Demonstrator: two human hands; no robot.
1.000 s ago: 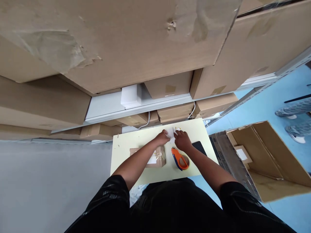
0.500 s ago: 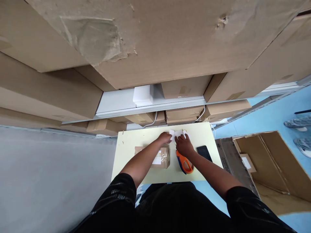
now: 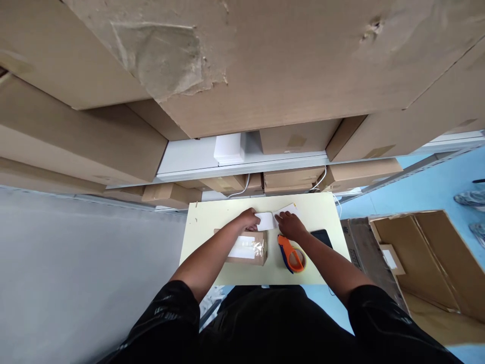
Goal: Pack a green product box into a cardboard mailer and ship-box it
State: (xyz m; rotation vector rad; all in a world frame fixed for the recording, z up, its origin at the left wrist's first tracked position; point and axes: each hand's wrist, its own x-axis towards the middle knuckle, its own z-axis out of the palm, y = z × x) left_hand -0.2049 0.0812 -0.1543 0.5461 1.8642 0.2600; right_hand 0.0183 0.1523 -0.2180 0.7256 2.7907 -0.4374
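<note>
My left hand (image 3: 249, 219) is closed, its fingers gripping the edge of a white paper label (image 3: 267, 221). To its right, my right hand (image 3: 288, 223) has its fingers bent onto a second white piece with a yellow mark, the label strip (image 3: 291, 208). The two papers meet between my hands; whether they are joined I cannot tell. Just below my left hand lies a small taped cardboard box (image 3: 247, 248) with a white label on its top. An orange and blue tape dispenser (image 3: 291, 254) rests below my right hand.
A black phone (image 3: 322, 237) lies on the pale yellow table (image 3: 212, 212), partly behind my right forearm. Shelves with cardboard boxes (image 3: 288, 65) rise ahead and overhang. An open carton (image 3: 428, 263) stands on the blue floor at right, near another person's shoes (image 3: 470, 198).
My left hand has drawn a white label down and left, so more of its face shows. The right hand stays on the other paper. The whole view has shifted slightly.
</note>
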